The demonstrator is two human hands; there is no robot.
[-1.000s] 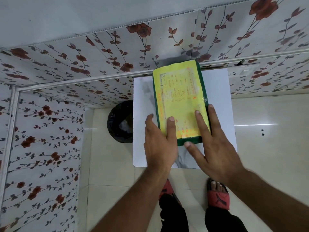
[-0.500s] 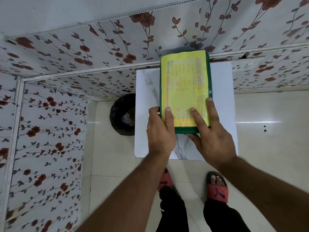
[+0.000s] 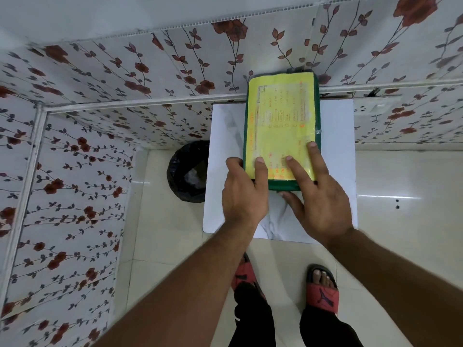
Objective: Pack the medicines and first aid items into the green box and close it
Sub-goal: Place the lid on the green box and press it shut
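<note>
Nearest the camera, two bare forearms reach forward over the person's own feet in red sandals (image 3: 323,295) on the pale tiled floor (image 3: 162,246). Beyond them stands a small white surface (image 3: 225,136), its far edge close against the flowered wall (image 3: 150,78), and both hands meet there on the green box (image 3: 281,189). The left hand (image 3: 244,196) is curled round the near left corner, thumb against the side and a fingertip (image 3: 259,161) pressing down on top, so it has hold of the box and keeps it from sliding. The right hand (image 3: 317,196) is spread flat and mostly open: two fingers lie on the yellow label (image 3: 280,121) that covers the lid, while the thumb hooks under the near edge, a grip that looks suited to squeezing lid and base together. The lid lies flat and flush as far as one can see, so the box is probably shut, and no medicines or first aid items lie loose on the surface; packing therefore seems finished. The pressing is likely a last check that the lid has seated. The box lies lengthwise, its far end reaching the wall side of the surface. To the left, on the floor below, sits a black bin (image 3: 188,171), well clear of the work.
</note>
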